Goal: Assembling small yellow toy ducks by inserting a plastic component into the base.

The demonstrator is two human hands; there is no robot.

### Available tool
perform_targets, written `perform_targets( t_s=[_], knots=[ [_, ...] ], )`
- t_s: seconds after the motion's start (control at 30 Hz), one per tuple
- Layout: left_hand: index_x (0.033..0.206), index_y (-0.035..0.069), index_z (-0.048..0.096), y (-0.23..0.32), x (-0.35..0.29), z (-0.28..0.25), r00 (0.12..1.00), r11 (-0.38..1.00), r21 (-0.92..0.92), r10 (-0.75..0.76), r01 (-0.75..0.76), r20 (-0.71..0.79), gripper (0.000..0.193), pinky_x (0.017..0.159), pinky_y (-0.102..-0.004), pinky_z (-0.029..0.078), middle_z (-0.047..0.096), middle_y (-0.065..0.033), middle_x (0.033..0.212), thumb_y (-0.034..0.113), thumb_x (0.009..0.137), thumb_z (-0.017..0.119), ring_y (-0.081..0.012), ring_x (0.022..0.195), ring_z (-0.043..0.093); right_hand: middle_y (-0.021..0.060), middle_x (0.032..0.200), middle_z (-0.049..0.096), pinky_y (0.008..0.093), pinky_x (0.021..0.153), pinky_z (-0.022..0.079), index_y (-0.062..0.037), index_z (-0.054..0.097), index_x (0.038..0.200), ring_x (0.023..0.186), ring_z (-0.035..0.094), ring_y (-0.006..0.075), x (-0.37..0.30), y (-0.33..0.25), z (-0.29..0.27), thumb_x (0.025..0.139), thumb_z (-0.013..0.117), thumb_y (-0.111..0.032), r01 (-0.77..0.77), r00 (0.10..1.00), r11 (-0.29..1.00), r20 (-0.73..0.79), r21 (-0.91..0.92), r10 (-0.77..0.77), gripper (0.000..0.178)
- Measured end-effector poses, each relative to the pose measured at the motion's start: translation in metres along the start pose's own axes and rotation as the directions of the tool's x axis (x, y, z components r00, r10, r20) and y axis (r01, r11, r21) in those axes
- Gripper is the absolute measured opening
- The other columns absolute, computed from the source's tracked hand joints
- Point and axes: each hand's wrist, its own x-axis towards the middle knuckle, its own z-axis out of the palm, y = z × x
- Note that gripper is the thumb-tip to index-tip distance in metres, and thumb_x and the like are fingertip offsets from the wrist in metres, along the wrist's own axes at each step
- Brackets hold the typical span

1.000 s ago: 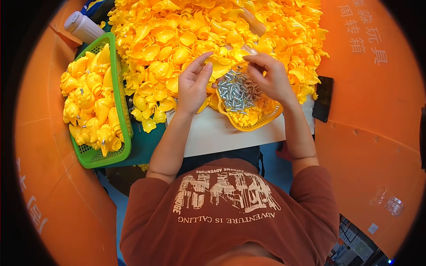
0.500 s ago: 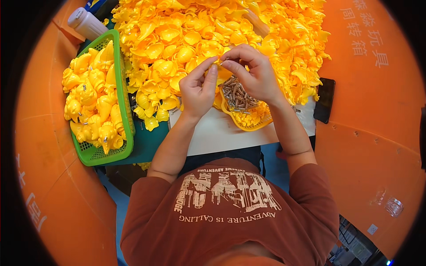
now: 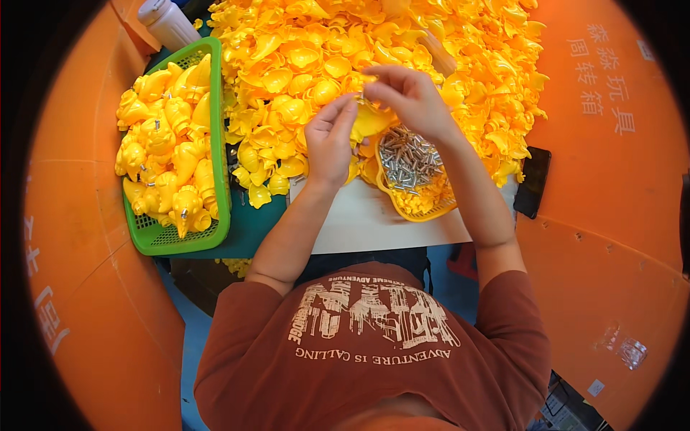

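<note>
My left hand [image 3: 330, 147] is closed, thumb and fingertips pinched together, on a curved yellow plastic shell [image 3: 369, 121] that shows between my two hands. Just to the right and slightly higher, my right hand [image 3: 411, 100] is bent with its fingertips close to the left fingertips. A tiny pale bit shows where they meet, too small to name; what the right fingers hold is hidden. Below the right hand stands a yellow basket [image 3: 411, 215] of small silver and copper-toned metal cylinders [image 3: 410, 159], with small yellow pieces [image 3: 431, 197] at its near end.
A big heap of yellow plastic shells [image 3: 287, 79] covers the table's far side. On the left, a green basket [image 3: 219, 144] holds yellow figure-like parts [image 3: 165, 154]; a white bottle [image 3: 169, 23] stands behind it. A dark phone [image 3: 532, 182] lies at right, beside orange panels [image 3: 604, 201].
The whole view has shifted, so the table sits further right. My right hand's index finger has lifted away from its thumb. More of the yellow shell and the metal cylinders now shows.
</note>
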Motion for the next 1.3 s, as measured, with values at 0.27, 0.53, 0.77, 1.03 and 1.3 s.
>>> perform_targets(
  t_s=[0.27,0.53,0.77,1.03,1.3],
  knots=[
    [0.105,0.005,0.049,0.011,0.018,-0.017,0.987,0.978,-0.155,0.121,-0.136,-0.106,0.022,0.044,-0.0227,0.04,0.06,-0.0059,0.084,0.022,0.091,0.047,-0.0132,0.059,0.055,0.0174,0.085,0.063,0.0407,0.072,0.048,-0.0043,0.06,0.103,0.084,0.06,0.0336,0.085,0.013,0.02,0.073,0.066,-0.021,0.014,0.999,0.516,-0.008,-0.856,-0.04,0.035],
    [0.11,0.007,0.046,0.009,0.02,-0.02,0.999,0.989,-0.149,-0.029,0.023,-0.041,0.025,0.05,-0.0255,0.048,0.058,-0.0058,0.094,0.022,0.09,0.05,-0.0203,0.07,0.062,0.0136,0.08,0.059,0.0326,0.066,0.048,-0.0053,0.064,0.095,0.075,0.059,0.0275,0.036,-0.011,0.003,0.071,0.063,-0.001,0.451,0.8,0.596,0.005,-0.664,-0.6,0.025],
    [0.115,0.007,0.043,0.004,0.01,-0.012,0.985,0.982,-0.175,-0.038,0.067,0.167,0.031,0.058,-0.0272,0.053,0.058,-0.008,0.101,0.011,0.087,0.056,-0.0183,0.081,0.062,0.0093,0.074,0.056,0.0245,0.059,0.044,-0.0086,0.068,0.091,0.066,0.055,0.019,-0.039,-0.015,0.006,0.069,0.064,0.005,0.482,0.82,0.577,0.108,-0.659,-0.562,0.026],
    [0.12,0.005,0.039,-0.008,0.002,0.0,0.964,0.971,-0.23,0.001,0.062,0.267,0.032,0.067,-0.0306,0.054,0.055,-0.0106,0.11,0.015,0.091,0.048,-0.0197,0.093,0.059,0.0008,0.077,0.059,0.0176,0.057,0.042,0.003,0.06,0.1,0.064,0.053,0.0049,-0.062,-0.014,0.007,0.079,0.061,0.0,-0.041,0.969,0.955,-0.221,0.294,0.109,0.021],
    [0.125,0.006,0.037,-0.011,0.005,-0.009,0.964,0.956,-0.248,-0.093,0.156,0.249,0.033,0.078,-0.0395,0.052,0.051,-0.0123,0.117,0.022,0.096,0.036,-0.0242,0.101,0.057,0.001,0.075,0.06,0.0163,0.055,0.041,0.0001,0.053,0.11,0.059,0.054,0.0056,-0.065,-0.007,-0.002,0.079,0.062,-0.001,-0.145,0.974,0.97,-0.145,0.196,0.175,0.032]
  ],
)
